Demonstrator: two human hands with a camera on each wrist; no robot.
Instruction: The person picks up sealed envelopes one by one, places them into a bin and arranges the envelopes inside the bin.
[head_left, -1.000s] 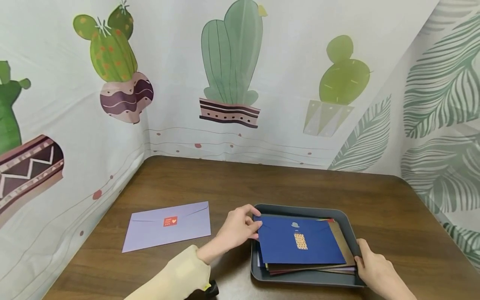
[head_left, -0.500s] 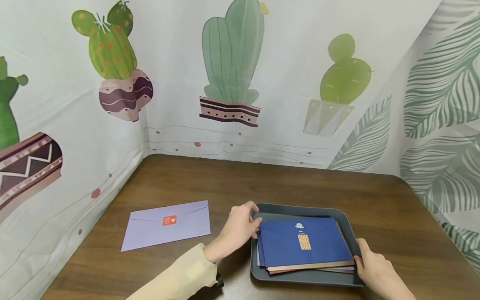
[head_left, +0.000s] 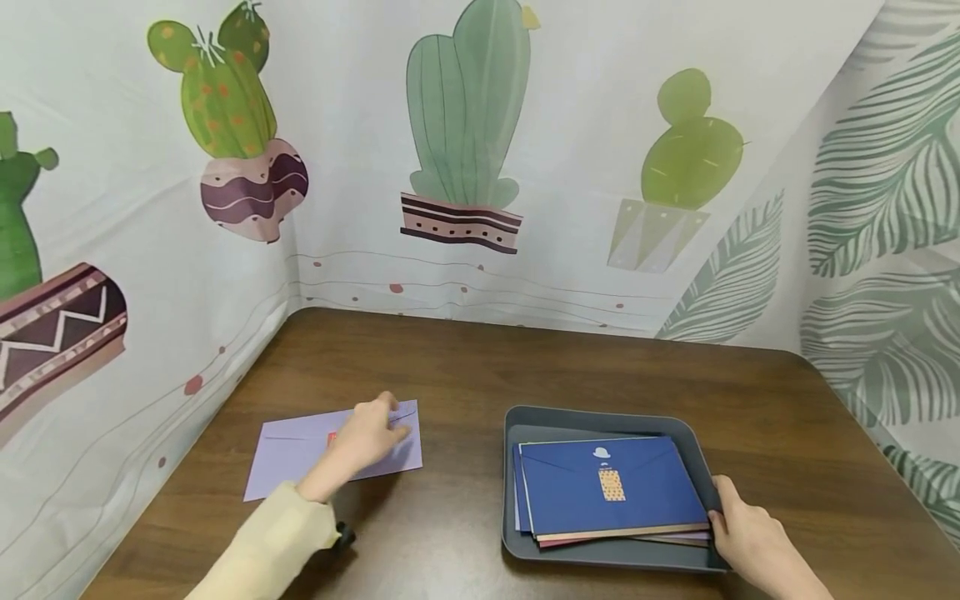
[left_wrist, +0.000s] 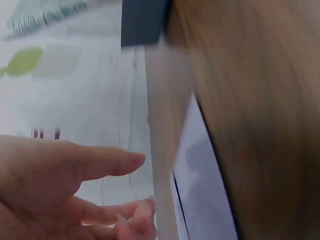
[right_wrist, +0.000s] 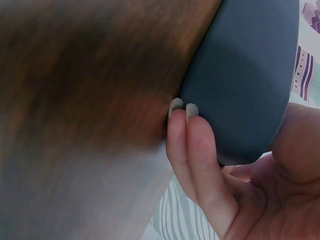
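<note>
My left hand [head_left: 366, 435] hovers over the right part of a lilac envelope [head_left: 285, 465] that lies on the table, partly covering its red sticker. In the left wrist view the thumb and loosely bent fingers stand apart with nothing between them, beside the lilac envelope [left_wrist: 200, 175]. At the right, a dark grey tray [head_left: 592, 418] holds a stack of envelopes, topped by a blue envelope [head_left: 562, 492] with a patterned yellow label. My right hand [head_left: 757, 533] grips the tray's right side; in the right wrist view its fingers press on the tray's outer wall [right_wrist: 240, 75].
Brown wooden table [head_left: 457, 367] lies between the lilac envelope and the tray. A white curtain [head_left: 337, 167] with printed cacti and leaves hangs along the back and sides.
My left hand has let go of the blue envelope on the tray's stack and moved left to the lilac one. The blue envelope settled slightly to the right. My right hand stays on the tray.
</note>
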